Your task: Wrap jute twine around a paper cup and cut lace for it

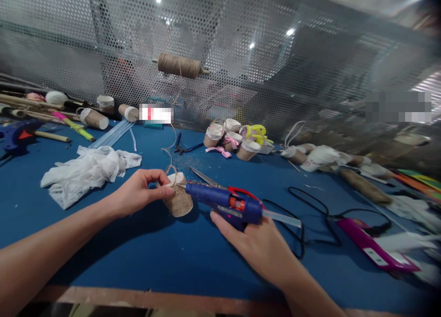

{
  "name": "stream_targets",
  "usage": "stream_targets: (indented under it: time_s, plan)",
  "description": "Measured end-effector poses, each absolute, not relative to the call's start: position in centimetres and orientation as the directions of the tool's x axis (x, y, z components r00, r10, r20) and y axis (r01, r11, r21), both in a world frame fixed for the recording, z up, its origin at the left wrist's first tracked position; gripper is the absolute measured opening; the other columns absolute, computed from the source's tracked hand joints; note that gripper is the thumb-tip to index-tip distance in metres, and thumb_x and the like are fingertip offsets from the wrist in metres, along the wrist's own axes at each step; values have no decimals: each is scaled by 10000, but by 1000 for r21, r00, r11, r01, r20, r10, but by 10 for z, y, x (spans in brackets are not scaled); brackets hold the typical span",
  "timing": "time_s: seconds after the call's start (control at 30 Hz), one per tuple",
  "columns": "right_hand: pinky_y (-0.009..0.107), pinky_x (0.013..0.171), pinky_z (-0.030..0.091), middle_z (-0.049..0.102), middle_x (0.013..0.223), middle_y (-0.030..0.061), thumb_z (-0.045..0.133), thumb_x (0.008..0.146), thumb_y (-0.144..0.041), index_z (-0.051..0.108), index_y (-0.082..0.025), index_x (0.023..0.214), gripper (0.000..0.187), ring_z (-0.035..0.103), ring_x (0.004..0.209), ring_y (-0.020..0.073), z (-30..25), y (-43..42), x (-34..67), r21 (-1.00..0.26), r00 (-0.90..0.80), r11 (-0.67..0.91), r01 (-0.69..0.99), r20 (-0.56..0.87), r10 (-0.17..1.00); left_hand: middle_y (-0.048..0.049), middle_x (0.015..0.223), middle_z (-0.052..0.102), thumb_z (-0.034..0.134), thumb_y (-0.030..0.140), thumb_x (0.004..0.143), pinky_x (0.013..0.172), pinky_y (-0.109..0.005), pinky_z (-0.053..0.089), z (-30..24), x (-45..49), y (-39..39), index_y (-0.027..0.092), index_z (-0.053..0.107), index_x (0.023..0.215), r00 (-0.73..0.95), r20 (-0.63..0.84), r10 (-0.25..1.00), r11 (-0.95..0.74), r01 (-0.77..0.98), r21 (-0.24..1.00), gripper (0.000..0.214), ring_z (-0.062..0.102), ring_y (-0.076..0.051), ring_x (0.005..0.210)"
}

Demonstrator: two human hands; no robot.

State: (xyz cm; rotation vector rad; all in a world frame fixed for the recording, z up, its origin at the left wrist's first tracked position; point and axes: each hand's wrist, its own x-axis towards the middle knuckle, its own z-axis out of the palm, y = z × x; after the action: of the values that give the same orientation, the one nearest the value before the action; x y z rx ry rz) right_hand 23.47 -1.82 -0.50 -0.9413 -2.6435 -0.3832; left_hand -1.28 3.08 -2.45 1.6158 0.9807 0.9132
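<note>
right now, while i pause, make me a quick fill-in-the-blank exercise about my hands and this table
1. The right hand grips a pistol-shaped plastic glue gun that is mostly ____ in colour.
2. The left hand has its fingers and ____ at a small, white-rimmed, twine-wrapped cup.
3. A crumpled heap of thin white material lies toward the ____ side of the flat blue tabletop.

Missing words: blue; thumb; left

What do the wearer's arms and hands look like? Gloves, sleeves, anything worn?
Left hand and right hand are both bare, no gloves. Left forearm and right forearm show no sleeves, watch or bracelet. No rings visible, though some right-hand fingers are hidden.
</note>
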Motion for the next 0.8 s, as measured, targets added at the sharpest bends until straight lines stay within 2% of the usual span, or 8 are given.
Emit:
stream_targets:
  time_s: [0.07, 0.13, 0.3, 0.53, 0.7, 0.8]
  plan:
    - [330, 472, 503, 666, 576, 94, 353, 833, -84, 706, -169, 974, 390, 606, 467, 222, -3, -19, 234, 246, -789, 765, 595, 357, 499, -3, 696, 571, 621, 330, 721, 677, -267, 383, -25, -13, 30, 150, 543, 663, 379, 104, 920, -179, 170, 969, 205, 498, -132, 689]
    - [325, 497, 513, 675, 597, 91, 353, 835, -77, 710, -170, 955, 388, 619, 490, 218, -3, -20, 233, 262, -785, 756, 601, 375, 494, -4, 703, 578, 624, 331, 717, 676, -267, 387, -26, -13, 30, 150, 546, 661, 375, 107, 921, -182, 170, 968, 206, 504, -135, 693]
    - [309, 641, 535, 694, 674, 45, 450, 841, -174, 696, -221, 944, 271, 658, 656, 208, -10, -20, 232, 24, -606, 669, 743, 448, 657, -18, 729, 602, 626, 324, 716, 692, -278, 404, -26, -13, 30, 148, 545, 654, 390, 110, 914, -180, 147, 973, 203, 525, -148, 720]
    - [363, 736, 523, 712, 757, 55, 464, 828, -183, 687, -226, 955, 260, 666, 768, 234, -9, -21, 230, 5, -601, 673, 739, 456, 656, -25, 759, 601, 631, 329, 722, 706, -286, 398, -27, -13, 29, 148, 550, 667, 387, 116, 915, -185, 147, 972, 205, 524, -154, 745]
    - [328, 659, 537, 705, 697, 42, 469, 828, -203, 698, -231, 891, 239, 666, 709, 224, -6, -24, 227, -61, -517, 610, 790, 466, 718, -25, 776, 600, 629, 328, 728, 726, -288, 392, -27, -13, 28, 150, 545, 663, 401, 114, 909, -184, 140, 973, 207, 526, -158, 769]
    - [309, 651, 539, 711, 733, 41, 485, 828, -228, 696, -224, 890, 219, 666, 724, 221, -4, -26, 224, -120, -444, 553, 825, 468, 764, -21, 775, 595, 627, 327, 731, 732, -287, 390, -27, -14, 28, 153, 543, 670, 411, 118, 904, -186, 130, 974, 203, 525, -157, 774]
